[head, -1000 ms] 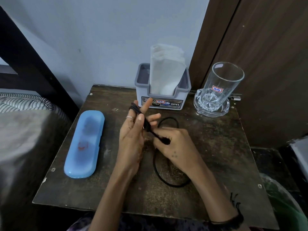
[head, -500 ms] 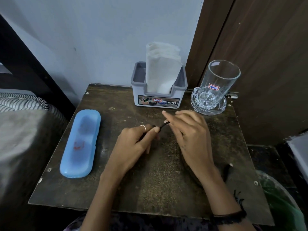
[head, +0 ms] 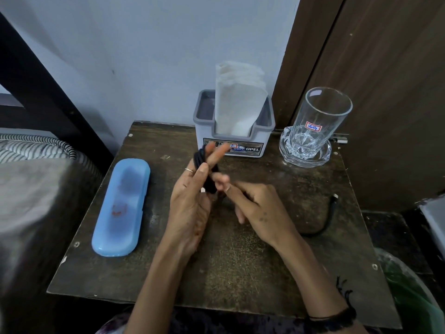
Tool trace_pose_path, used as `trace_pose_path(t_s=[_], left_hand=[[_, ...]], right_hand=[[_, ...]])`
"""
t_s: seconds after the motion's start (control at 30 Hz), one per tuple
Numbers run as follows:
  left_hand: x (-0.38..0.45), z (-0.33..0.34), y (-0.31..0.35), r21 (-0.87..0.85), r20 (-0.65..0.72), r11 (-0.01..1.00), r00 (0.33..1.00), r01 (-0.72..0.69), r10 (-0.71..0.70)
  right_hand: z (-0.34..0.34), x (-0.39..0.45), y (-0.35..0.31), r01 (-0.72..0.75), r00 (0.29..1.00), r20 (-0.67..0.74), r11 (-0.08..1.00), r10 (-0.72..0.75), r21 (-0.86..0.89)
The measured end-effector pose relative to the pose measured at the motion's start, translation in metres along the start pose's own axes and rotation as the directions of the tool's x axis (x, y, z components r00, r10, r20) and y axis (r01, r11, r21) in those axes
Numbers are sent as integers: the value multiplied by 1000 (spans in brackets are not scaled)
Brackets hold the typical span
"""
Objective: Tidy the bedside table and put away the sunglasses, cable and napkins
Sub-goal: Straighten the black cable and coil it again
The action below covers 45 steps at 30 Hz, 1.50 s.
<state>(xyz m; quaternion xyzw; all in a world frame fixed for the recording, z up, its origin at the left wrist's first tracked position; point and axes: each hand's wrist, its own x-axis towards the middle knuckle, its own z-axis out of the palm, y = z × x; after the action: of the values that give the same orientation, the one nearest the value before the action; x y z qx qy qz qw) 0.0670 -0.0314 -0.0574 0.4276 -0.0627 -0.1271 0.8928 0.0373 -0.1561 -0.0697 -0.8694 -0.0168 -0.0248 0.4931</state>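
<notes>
A black cable (head: 207, 174) is coiled around the raised fingers of my left hand (head: 192, 201), held above the middle of the dark bedside table (head: 240, 268). My right hand (head: 257, 208) pinches the cable beside the coil. The cable's free end, with its plug (head: 334, 198), trails on the table to the right of my right hand. A closed blue sunglasses case (head: 121, 206) lies at the table's left side. White napkins (head: 237, 102) stand upright in a grey holder (head: 234, 141) at the back.
An empty drinking glass (head: 317, 119) stands in a glass dish (head: 304, 153) at the back right. A bed with grey bedding (head: 36, 189) borders the table's left edge. A wooden door (head: 385, 92) stands at the right. A green bag (head: 409, 292) sits below right.
My left hand has lifted with its fingers up and the cable wound around them. The loose loop on the table has shrunk, and only the plug end trails at the right.
</notes>
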Motion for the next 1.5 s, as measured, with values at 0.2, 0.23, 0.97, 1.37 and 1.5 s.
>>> trace_pose_path(t_s=[0.2, 0.23, 0.97, 1.37, 1.5], left_hand=[[4, -17, 0, 490, -96, 852, 960, -185, 263], [4, -20, 0, 549, -72, 813, 957, -196, 280], [-3, -13, 5, 293, 183, 953, 973, 83, -141], [7, -25, 2, 434, -7, 891, 989, -131, 148], [3, -31, 1, 827, 92, 543, 988, -146, 125]], right_hand=[[5, -4, -4, 232, 970, 116, 952, -212, -201], [5, -4, -5, 262, 964, 108, 943, -244, -206], [-2, 5, 14, 177, 916, -343, 977, -208, -118], [10, -4, -5, 322, 945, 84, 852, -317, -413], [7, -5, -5, 375, 904, -38, 832, -426, -409]])
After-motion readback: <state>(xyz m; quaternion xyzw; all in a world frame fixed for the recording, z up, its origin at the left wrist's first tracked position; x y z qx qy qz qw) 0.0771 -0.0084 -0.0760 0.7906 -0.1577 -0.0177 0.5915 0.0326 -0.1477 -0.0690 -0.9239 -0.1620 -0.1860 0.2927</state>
